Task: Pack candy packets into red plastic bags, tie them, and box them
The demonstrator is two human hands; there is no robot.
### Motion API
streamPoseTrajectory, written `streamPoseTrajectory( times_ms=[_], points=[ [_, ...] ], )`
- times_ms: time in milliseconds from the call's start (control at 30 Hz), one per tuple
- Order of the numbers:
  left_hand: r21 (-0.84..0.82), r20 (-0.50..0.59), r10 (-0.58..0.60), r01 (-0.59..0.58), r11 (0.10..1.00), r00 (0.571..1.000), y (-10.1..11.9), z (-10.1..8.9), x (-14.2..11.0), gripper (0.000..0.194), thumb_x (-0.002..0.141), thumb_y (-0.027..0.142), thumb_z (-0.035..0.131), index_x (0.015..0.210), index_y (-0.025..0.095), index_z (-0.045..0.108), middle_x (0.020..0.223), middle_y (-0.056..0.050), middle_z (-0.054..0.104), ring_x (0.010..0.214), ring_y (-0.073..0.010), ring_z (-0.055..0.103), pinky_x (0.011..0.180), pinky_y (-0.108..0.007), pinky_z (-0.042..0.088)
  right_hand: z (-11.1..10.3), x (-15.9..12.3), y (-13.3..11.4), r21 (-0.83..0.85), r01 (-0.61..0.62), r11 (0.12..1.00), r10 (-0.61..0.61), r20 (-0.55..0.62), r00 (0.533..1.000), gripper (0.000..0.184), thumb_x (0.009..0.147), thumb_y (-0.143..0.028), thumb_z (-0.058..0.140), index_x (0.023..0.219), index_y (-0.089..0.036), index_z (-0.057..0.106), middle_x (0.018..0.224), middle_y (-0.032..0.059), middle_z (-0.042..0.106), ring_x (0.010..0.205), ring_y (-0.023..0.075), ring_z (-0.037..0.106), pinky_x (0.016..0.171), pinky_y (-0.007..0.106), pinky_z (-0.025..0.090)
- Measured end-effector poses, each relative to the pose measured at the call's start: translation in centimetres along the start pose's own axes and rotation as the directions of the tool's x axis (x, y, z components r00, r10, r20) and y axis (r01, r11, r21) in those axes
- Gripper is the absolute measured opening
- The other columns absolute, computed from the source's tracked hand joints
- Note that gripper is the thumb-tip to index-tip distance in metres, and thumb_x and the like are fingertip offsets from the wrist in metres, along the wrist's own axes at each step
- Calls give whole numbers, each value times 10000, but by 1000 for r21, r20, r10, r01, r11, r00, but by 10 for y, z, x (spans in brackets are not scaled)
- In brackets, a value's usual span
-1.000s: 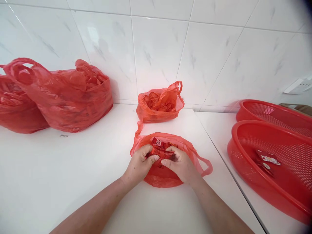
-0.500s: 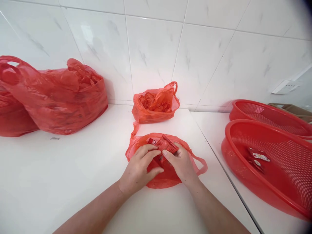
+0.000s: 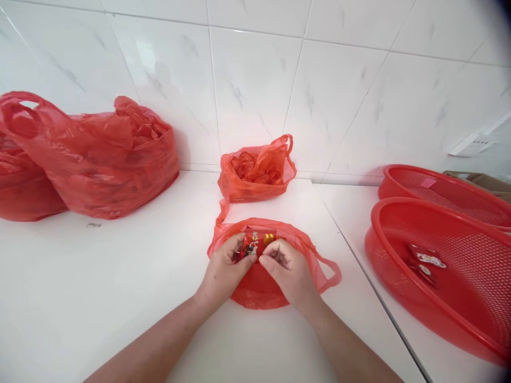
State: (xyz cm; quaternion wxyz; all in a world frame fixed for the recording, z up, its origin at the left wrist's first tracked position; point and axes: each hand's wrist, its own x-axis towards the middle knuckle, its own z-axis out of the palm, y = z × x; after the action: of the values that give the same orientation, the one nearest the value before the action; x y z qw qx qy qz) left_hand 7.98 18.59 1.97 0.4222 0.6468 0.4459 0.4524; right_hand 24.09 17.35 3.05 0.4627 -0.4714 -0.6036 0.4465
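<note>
A small red printed packet point(image 3: 255, 240) with yellow and white markings is held up over the mouth of an open red plastic bag point(image 3: 261, 298). My left hand point(image 3: 225, 266) grips the packet's left end, its thumb across the lower edge. At the other side, the curled fingers of my right hand point(image 3: 290, 268) pinch the packet near its lower right edge. Fingers cover both ends of the packet, and what lies deeper in the bag is mostly hidden. One bag handle lies spread out to the right.
Behind stands a smaller red bag point(image 3: 255, 183) stuffed with crumpled plastic. Large full red bags point(image 3: 120, 165) sit at the left by the tiled wall. On the right are two red perforated baskets, the nearer basket point(image 3: 393, 298) holding a few packets point(image 3: 427, 260).
The packet has been turned so its printed face shows upright. My left hand has closed onto its left end, and my right hand has shifted to its lower right edge.
</note>
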Motion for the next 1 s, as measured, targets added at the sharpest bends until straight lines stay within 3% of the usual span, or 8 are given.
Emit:
streamPoseTrajectory(
  times_ms=[133, 233, 333, 467, 567, 767, 900, 1000],
  points=[
    [-223, 40, -74, 81, 971, 997, 2, -3, 4, 247, 836, 264, 580, 1077, 212, 562, 1044, -44, 678, 924, -186, 647, 827, -340, 528, -6, 5, 5, -105, -39, 994, 21, -168, 985, 197, 764, -392, 657, 835, -250, 540, 803, -4, 576, 729, 161, 533, 662, 303, 455],
    [-286, 55, -105, 117, 951, 993, 1, -3, 5, 170, 818, 259, 612, 970, 190, 580, 961, -35, 693, 837, -167, 650, 761, -302, 528, -6, 6, 6, -68, -91, 994, 85, -81, 993, 290, 728, -399, 695, 957, -266, 578, 954, 15, 622, 834, 186, 568, 729, 328, 473],
    [-337, 84, -110, 132, 932, 990, 0, -2, 5, 144, 804, 244, 635, 924, 181, 584, 931, -30, 695, 826, -160, 646, 766, -289, 518, -4, 6, 5, -28, -118, 993, 119, 52, 992, 234, 755, -380, 668, 952, -264, 617, 953, 18, 653, 859, 200, 594, 762, 348, 485],
    [-362, 75, -111, 131, 923, 991, 0, 0, 4, 330, 800, 270, 645, 1110, 206, 553, 1058, -53, 670, 917, -187, 637, 835, -332, 509, -3, 6, 4, 39, -99, 994, 96, 75, 993, 204, 801, -317, 611, 996, -261, 627, 987, 17, 667, 919, 206, 614, 809, 356, 500],
    [-262, 34, -115, 120, 958, 993, 0, -1, 3, 487, 762, 307, 685, 1214, 237, 519, 1184, -70, 615, 1034, -224, 595, 891, -363, 483, -7, 7, 5, 54, -60, 997, 58, 38, 998, 222, 815, -294, 589, 1033, -261, 616, 979, 14, 664, 950, 203, 612, 829, 351, 497],
    [-176, 122, -180, 200, 964, 976, -1, -4, 3, 204, 802, 343, 624, 954, 207, 630, 888, -33, 660, 807, -168, 596, 737, -290, 478, -13, 9, 8, 27, -83, 996, 82, 6, 997, 203, 821, -331, 586, 1006, -253, 617, 964, 16, 659, 917, 199, 609, 772, 332, 496],
    [-240, 92, -205, 222, 945, 974, -4, -5, 5, 185, 775, 339, 650, 851, 177, 600, 773, -4, 625, 679, -123, 543, 646, -250, 456, -11, 9, 8, 77, -119, 990, 113, 75, 991, 267, 782, -371, 640, 1024, -263, 606, 997, 15, 652, 911, 199, 605, 756, 319, 494],
    [-266, 80, -190, 204, 942, 979, -6, -6, 7, 182, 776, 338, 649, 817, 173, 582, 747, 9, 607, 665, -111, 529, 648, -245, 454, -10, 9, 8, 38, -155, 987, 148, 135, 980, 230, 784, -382, 638, 974, -253, 625, 903, 9, 644, 842, 190, 597, 710, 307, 483]
  ],
)
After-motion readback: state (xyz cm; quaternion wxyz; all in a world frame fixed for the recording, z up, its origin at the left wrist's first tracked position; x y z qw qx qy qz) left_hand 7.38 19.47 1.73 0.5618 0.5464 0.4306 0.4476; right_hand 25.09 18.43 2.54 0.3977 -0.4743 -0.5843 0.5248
